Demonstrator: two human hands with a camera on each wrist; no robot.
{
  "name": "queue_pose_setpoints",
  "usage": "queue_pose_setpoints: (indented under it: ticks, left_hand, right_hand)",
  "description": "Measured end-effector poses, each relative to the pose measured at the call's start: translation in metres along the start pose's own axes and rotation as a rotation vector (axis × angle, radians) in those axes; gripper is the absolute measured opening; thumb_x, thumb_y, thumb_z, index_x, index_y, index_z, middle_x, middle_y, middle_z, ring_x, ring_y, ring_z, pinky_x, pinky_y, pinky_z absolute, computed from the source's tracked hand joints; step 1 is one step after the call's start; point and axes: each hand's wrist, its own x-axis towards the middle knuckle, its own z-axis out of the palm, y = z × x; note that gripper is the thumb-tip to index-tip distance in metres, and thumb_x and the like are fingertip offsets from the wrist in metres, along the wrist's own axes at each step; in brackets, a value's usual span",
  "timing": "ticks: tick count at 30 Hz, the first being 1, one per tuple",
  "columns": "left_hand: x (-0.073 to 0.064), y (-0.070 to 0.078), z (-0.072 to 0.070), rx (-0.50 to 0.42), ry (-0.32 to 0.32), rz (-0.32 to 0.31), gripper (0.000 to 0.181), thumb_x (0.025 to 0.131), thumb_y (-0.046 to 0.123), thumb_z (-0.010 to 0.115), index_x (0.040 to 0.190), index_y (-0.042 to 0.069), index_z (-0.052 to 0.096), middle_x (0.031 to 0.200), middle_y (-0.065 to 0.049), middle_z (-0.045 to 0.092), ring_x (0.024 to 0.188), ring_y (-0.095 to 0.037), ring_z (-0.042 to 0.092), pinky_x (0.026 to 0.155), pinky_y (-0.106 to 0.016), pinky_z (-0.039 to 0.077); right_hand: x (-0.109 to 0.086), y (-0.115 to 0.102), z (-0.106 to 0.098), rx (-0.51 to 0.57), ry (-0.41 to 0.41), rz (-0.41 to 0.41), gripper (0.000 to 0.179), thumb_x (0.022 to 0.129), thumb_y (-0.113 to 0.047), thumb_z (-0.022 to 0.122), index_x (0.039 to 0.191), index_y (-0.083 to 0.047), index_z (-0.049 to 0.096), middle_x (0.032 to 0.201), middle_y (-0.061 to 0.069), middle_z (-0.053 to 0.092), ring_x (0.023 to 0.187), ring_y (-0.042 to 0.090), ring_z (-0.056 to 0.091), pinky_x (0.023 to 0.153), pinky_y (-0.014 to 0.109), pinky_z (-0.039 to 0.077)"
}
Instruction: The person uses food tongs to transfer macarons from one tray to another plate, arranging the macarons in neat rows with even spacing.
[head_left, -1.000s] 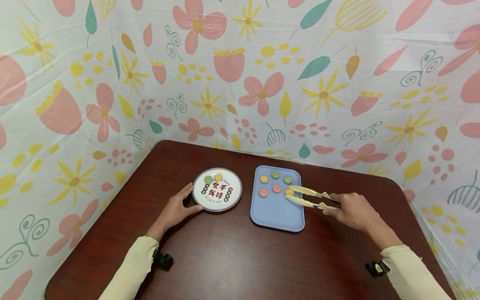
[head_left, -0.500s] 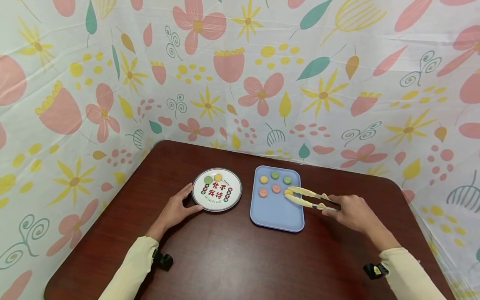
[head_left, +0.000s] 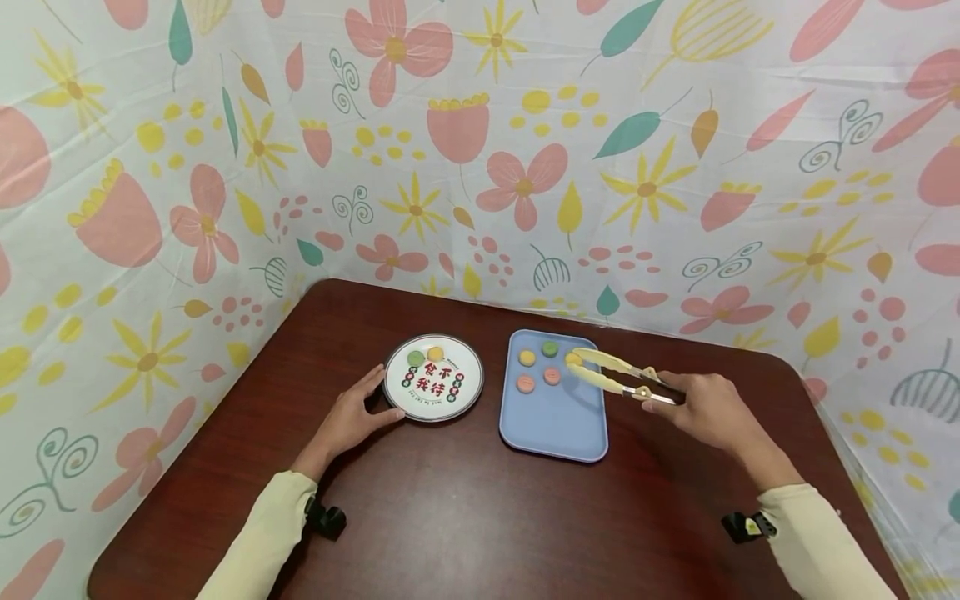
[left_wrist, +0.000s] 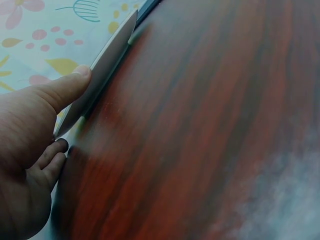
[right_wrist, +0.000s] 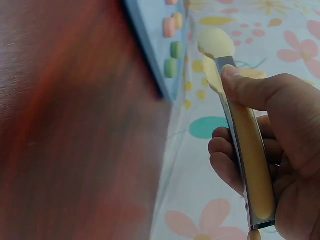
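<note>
My left hand (head_left: 352,423) holds the left rim of a round white plate (head_left: 457,403) printed with red characters. On that plate lie a green macaron (head_left: 416,358) and a yellow macaron (head_left: 435,353). My right hand (head_left: 712,411) grips metal tongs (right_wrist: 250,160) with cream tips. Between the tips is a yellow macaron (head_left: 573,359), over the right part of a blue tray (head_left: 553,429). Still on the tray are another yellow macaron (head_left: 527,358), a green macaron (head_left: 550,349) and two pink macarons, one (head_left: 526,384) left of the other (head_left: 552,377). A second green macaron (right_wrist: 170,68) shows in the right wrist view.
A dark wooden table (head_left: 450,517) carries the plate and tray. Flower-print cloth (head_left: 480,167) stands behind and along the sides of the table. Bare tabletop lies between the plate and the tray, and in front of both.
The tongs have taken the yellow macaron up from its place on the tray's right side and moved slightly away from me; it now covers a green macaron in the head view. The left hand stays put.
</note>
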Motion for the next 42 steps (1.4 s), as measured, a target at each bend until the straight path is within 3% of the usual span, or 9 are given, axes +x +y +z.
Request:
queue_pose_setpoints:
  ticks: [10, 15, 23, 28, 32, 37, 40, 42]
  left_hand:
    - [0.000, -0.001, -0.001, 0.004, 0.008, -0.001, 0.097, 0.085, 0.048, 0.082, 0.158, 0.006, 0.037, 0.166, -0.010, 0.031, 0.153, -0.029, 0.028, 0.118, -0.053, 0.033]
    - [0.001, 0.001, -0.001, 0.004, 0.006, -0.003, 0.096, 0.085, 0.047, 0.083, 0.158, 0.005, 0.038, 0.166, -0.010, 0.030, 0.153, -0.030, 0.029, 0.118, -0.054, 0.033]
    - [0.000, 0.001, 0.001, 0.006, 0.003, -0.008, 0.097, 0.085, 0.050, 0.081, 0.158, 0.005, 0.036, 0.167, -0.011, 0.029, 0.153, -0.031, 0.028, 0.118, -0.055, 0.032]
    - [-0.001, 0.002, 0.001, -0.003, -0.001, -0.012, 0.097, 0.085, 0.049, 0.082, 0.159, 0.006, 0.036, 0.167, -0.010, 0.029, 0.153, -0.030, 0.027, 0.118, -0.054, 0.032]
    - [-0.001, 0.002, 0.000, -0.005, -0.002, -0.008, 0.097, 0.085, 0.049, 0.082, 0.159, 0.006, 0.036, 0.167, -0.010, 0.029, 0.153, -0.030, 0.027, 0.118, -0.055, 0.032]
    - [0.000, 0.002, 0.000, -0.005, 0.002, -0.004, 0.096, 0.085, 0.048, 0.082, 0.158, 0.005, 0.037, 0.167, -0.010, 0.030, 0.153, -0.030, 0.027, 0.119, -0.054, 0.031]
    - [0.000, 0.002, 0.000, -0.002, 0.002, -0.006, 0.096, 0.085, 0.047, 0.082, 0.159, 0.005, 0.036, 0.167, -0.010, 0.030, 0.153, -0.030, 0.027, 0.119, -0.054, 0.031]
    - [0.000, 0.002, 0.000, -0.003, 0.004, -0.008, 0.096, 0.085, 0.047, 0.082, 0.159, 0.006, 0.037, 0.167, -0.010, 0.030, 0.153, -0.030, 0.027, 0.118, -0.054, 0.032]
  right_hand:
    - [0.031, -0.024, -0.012, 0.001, 0.004, -0.045, 0.062, 0.087, -0.039, 0.082, 0.128, 0.005, 0.069, 0.073, 0.002, 0.068, 0.061, 0.014, 0.048, 0.057, 0.032, 0.039]
    - [0.046, -0.038, -0.009, 0.014, -0.003, -0.058, 0.061, 0.087, -0.036, 0.082, 0.131, 0.004, 0.068, 0.087, 0.011, 0.075, 0.063, 0.015, 0.050, 0.060, 0.034, 0.040]
    - [0.066, -0.060, 0.002, 0.057, -0.013, -0.094, 0.060, 0.086, -0.035, 0.084, 0.130, 0.003, 0.069, 0.079, 0.008, 0.074, 0.058, 0.012, 0.048, 0.058, 0.032, 0.039]
    - [0.075, -0.073, 0.013, 0.080, -0.046, -0.101, 0.063, 0.087, -0.040, 0.082, 0.134, 0.000, 0.067, 0.054, -0.003, 0.054, 0.051, 0.012, 0.039, 0.053, 0.029, 0.033]
    - [0.083, -0.083, 0.023, 0.096, -0.060, -0.118, 0.068, 0.087, -0.047, 0.080, 0.135, -0.002, 0.066, 0.050, -0.007, 0.047, 0.048, 0.010, 0.037, 0.050, 0.028, 0.033]
    - [0.092, -0.091, 0.037, 0.106, -0.049, -0.167, 0.062, 0.086, -0.041, 0.083, 0.130, 0.000, 0.069, 0.053, -0.005, 0.050, 0.049, 0.009, 0.037, 0.054, 0.030, 0.035]
    - [0.097, -0.094, 0.046, 0.110, -0.043, -0.195, 0.057, 0.086, -0.035, 0.083, 0.128, 0.000, 0.071, 0.063, 0.002, 0.064, 0.053, 0.009, 0.043, 0.056, 0.031, 0.039]
    - [0.099, -0.096, 0.052, 0.111, -0.036, -0.209, 0.057, 0.085, -0.037, 0.084, 0.127, -0.001, 0.072, 0.079, 0.007, 0.074, 0.059, 0.008, 0.050, 0.059, 0.031, 0.043]
